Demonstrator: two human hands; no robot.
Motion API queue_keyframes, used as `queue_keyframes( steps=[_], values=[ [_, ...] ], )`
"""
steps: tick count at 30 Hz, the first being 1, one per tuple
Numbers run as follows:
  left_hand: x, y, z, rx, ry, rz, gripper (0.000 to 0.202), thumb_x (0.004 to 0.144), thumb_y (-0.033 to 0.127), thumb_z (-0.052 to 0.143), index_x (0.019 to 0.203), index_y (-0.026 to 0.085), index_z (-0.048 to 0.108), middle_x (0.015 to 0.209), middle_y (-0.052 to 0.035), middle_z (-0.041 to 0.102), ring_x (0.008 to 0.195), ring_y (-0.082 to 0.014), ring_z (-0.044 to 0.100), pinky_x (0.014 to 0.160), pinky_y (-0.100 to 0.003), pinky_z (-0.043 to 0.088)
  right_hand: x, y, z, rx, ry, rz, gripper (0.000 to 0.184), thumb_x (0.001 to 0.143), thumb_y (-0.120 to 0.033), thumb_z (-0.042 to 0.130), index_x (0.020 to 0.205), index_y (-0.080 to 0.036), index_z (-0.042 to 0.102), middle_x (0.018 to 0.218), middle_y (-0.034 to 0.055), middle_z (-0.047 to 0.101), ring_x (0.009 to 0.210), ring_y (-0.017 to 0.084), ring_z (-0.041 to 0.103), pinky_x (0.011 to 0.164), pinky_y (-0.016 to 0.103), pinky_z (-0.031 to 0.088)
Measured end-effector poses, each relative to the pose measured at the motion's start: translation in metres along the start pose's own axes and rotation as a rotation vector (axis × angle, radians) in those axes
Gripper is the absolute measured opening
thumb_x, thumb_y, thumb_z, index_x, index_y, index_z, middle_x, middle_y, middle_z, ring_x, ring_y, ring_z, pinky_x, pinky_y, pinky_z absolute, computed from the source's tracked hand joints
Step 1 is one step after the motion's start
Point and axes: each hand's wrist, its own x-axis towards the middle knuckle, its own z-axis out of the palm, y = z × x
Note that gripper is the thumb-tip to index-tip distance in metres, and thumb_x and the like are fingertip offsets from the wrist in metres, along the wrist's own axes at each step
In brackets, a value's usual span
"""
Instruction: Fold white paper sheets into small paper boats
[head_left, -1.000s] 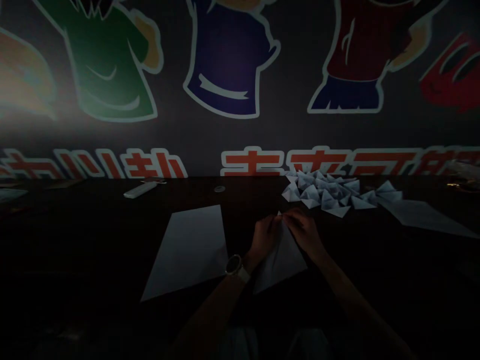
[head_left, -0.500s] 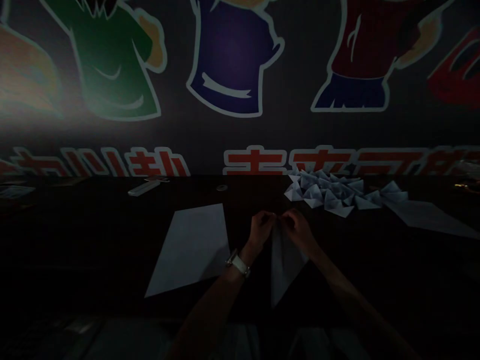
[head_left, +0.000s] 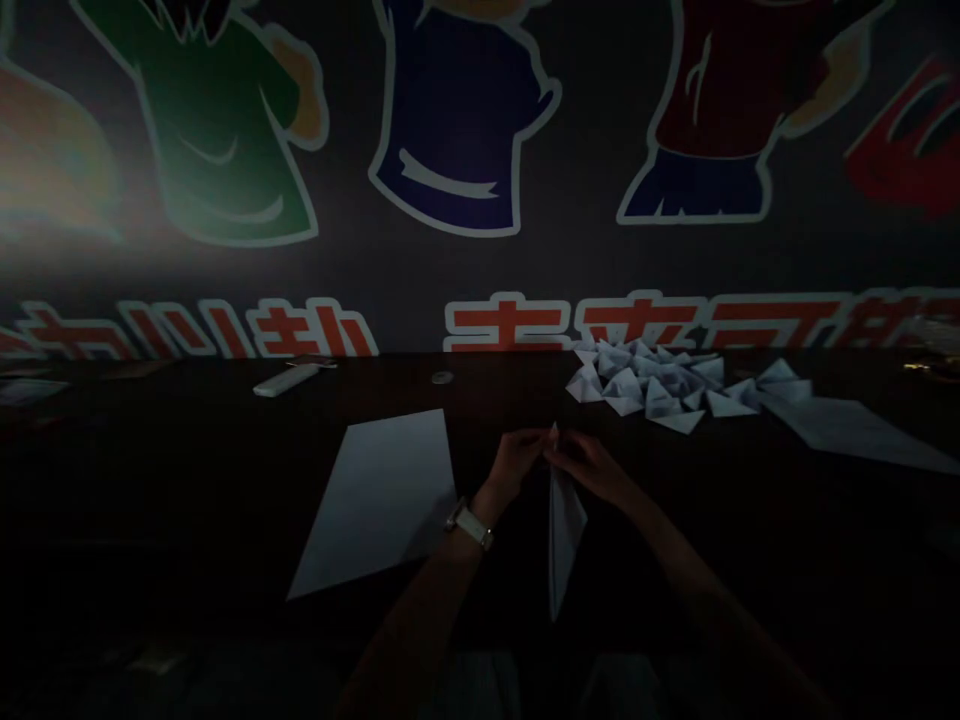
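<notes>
Between my hands is a narrow folded sheet of paper (head_left: 564, 535), its long point towards me and its small tip poking up past the fingers. My left hand (head_left: 519, 458), with a white-banded watch (head_left: 471, 522) on the wrist, pinches the far end from the left. On the other side my right hand (head_left: 592, 464) is closed on the same end. Dim light hides the exact finger placement. To the left of my left wrist lies a flat white sheet of paper (head_left: 382, 500) on the dark table.
A heap of folded paper pieces (head_left: 649, 380) sits at the back right, beside another flat sheet (head_left: 855, 432). A white oblong object (head_left: 286, 380) and a small round object (head_left: 442, 377) lie near the back. Behind stands a wall with cartoon figures (head_left: 465, 130).
The paper in my hands has turned and looks narrower, with its tip now showing above my fingers. My hands have dropped slightly.
</notes>
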Motion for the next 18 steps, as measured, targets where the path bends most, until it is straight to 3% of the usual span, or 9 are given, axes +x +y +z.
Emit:
queue_keyframes(
  steps=[11,14,18],
  values=[
    [-0.003,0.006,0.002,-0.102,-0.093,-0.045,0.041,0.063,0.046,0.072,0.084,0.011,0.073,0.079,-0.0049,0.070,0.069,-0.0159,0.060,0.064,-0.026,0.047,-0.003,-0.015,-0.019,0.058,-0.141,-0.008,0.028,0.080,-0.045,0.053,0.085,-0.018,0.059,0.084,0.0015,0.063,0.081,0.018,0.058,0.073,0.028,0.045],
    [-0.002,0.008,0.002,0.032,-0.076,0.038,0.033,0.071,0.042,0.066,0.084,0.012,0.073,0.081,-0.0051,0.071,0.072,-0.0172,0.061,0.067,-0.026,0.047,-0.004,-0.017,-0.023,-0.020,-0.107,-0.001,0.023,0.081,-0.040,0.051,0.085,-0.018,0.057,0.084,0.0014,0.063,0.083,0.018,0.058,0.074,0.028,0.044],
    [-0.003,0.018,0.007,0.448,-0.025,0.259,0.020,0.080,0.029,0.058,0.081,0.015,0.073,0.079,-0.0039,0.070,0.074,-0.0163,0.062,0.067,-0.024,0.045,-0.009,-0.034,-0.024,-0.351,-0.016,0.099,0.021,0.080,-0.033,0.049,0.093,-0.018,0.056,0.085,0.0050,0.065,0.081,0.020,0.062,0.071,0.028,0.044]
  ],
)
